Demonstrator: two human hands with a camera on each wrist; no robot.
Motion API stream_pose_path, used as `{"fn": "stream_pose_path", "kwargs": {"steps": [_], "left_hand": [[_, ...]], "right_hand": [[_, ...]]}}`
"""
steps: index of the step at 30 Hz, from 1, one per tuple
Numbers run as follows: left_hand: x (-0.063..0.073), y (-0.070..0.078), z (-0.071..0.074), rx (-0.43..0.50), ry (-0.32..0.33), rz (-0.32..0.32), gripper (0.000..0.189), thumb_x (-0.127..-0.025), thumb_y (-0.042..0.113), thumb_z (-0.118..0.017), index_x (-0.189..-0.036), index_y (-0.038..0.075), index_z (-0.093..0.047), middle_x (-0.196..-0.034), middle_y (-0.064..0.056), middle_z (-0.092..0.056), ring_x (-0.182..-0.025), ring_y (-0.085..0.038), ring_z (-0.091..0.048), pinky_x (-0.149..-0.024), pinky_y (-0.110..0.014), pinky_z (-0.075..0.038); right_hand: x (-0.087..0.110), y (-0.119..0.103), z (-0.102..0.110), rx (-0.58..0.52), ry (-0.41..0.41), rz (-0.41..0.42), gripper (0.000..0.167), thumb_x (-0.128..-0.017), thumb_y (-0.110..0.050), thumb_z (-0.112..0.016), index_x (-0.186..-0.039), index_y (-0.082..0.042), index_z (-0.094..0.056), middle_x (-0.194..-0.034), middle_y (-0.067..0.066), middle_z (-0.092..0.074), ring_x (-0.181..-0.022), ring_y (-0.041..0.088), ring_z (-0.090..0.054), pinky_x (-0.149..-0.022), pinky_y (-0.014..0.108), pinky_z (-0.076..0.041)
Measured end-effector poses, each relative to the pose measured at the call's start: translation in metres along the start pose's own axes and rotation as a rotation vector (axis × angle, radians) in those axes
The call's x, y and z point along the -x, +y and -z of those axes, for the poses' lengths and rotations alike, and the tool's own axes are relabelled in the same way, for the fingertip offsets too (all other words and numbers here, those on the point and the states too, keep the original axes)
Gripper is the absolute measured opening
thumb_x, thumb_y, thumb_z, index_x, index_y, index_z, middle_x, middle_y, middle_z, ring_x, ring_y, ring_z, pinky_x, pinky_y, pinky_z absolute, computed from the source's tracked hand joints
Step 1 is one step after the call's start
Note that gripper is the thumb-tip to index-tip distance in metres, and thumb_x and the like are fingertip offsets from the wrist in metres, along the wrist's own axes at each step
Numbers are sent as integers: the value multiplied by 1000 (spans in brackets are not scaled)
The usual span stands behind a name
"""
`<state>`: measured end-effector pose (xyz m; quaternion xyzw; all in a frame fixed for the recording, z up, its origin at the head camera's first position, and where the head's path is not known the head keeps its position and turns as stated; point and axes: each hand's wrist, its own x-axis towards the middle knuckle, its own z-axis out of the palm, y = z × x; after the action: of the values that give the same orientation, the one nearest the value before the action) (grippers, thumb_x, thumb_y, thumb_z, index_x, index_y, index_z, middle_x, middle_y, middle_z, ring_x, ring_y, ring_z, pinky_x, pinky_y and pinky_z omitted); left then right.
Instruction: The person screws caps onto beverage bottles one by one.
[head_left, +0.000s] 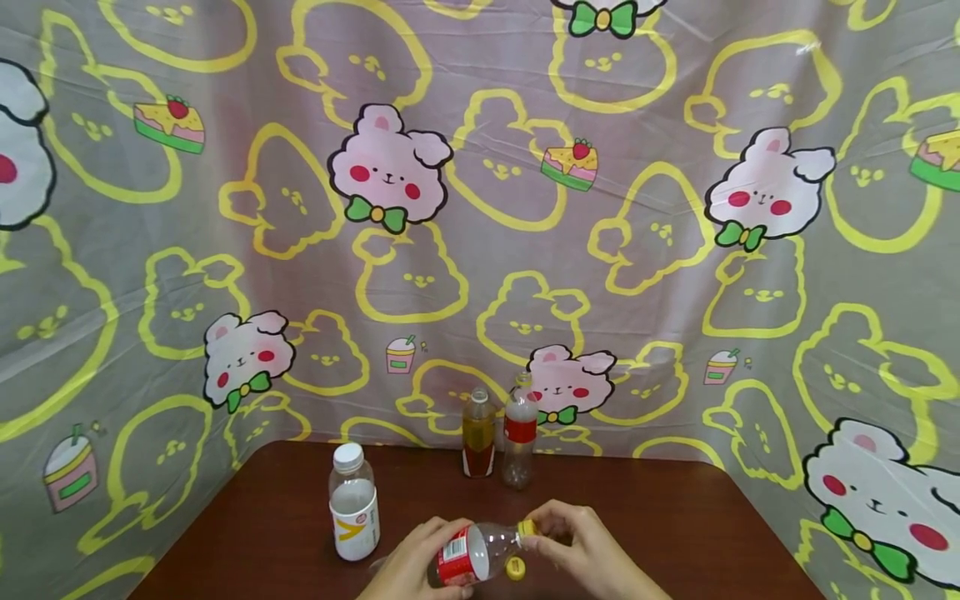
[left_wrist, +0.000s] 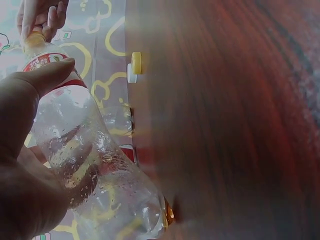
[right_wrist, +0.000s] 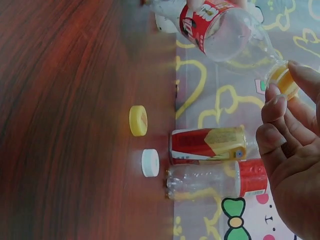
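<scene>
A clear plastic bottle [head_left: 491,548] with a red label lies tilted above the table, its neck toward the right. My left hand [head_left: 420,557] grips its body, thumb across the label in the left wrist view. At the neck, my right hand [head_left: 576,537] pinches a yellow cap [right_wrist: 284,81] between thumb and fingers. Droplets cling inside the bottle, and a little amber liquid [left_wrist: 170,214] shows at its base. Just below the neck, a loose yellow cap [head_left: 515,568] lies on the table. Beside that one is a white cap [right_wrist: 150,163], visible in both wrist views.
A white-labelled bottle [head_left: 355,521] with a white cap stands at the left of the brown table [head_left: 637,492]. Toward the back stand an amber bottle [head_left: 478,433] and a clear red-labelled bottle [head_left: 519,454]. A patterned curtain [head_left: 480,250] surrounds the table's back and sides.
</scene>
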<state>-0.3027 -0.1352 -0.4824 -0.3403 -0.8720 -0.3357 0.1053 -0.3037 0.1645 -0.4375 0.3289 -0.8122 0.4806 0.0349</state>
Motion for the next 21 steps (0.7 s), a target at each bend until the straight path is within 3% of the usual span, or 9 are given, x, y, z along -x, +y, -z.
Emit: {"fn": "stream_pose_path", "kwargs": {"steps": [9,12,21], "left_hand": [[1,-3,-8,-73,88,-84,72,-80,43,-86,-142,20,-58,-111,6,-62,-97,-7,-55,-77,-31,-51],[1,-3,-8,-83,91,-90,72,-81,43,-85,-142,20,-57,-110,5,-62,-95,-7,-55,-75,-30,-50],[2,-1,-9,-116,102,-87,71,-81,42,-85,-143,21,-56,-109,5,-61,-93,-7,-55,-71,-30,-49]], "right_hand": [[0,-5,-4,-78,41,-120,19,-96,-22,-73,-101,-4,-70,-80,3,-71,-57,4,-56,-50,26,-50],[0,-5,-5,-76,51,-118,21,-96,-21,-73,-101,-1,-69,-79,8,-72,-55,4,-56,-48,26,-49],[-1,-10,-7,-102,59,-184,25,-96,-24,-72,-99,1,-68,-76,6,-71,-54,6,-57,-48,25,-48]]}}
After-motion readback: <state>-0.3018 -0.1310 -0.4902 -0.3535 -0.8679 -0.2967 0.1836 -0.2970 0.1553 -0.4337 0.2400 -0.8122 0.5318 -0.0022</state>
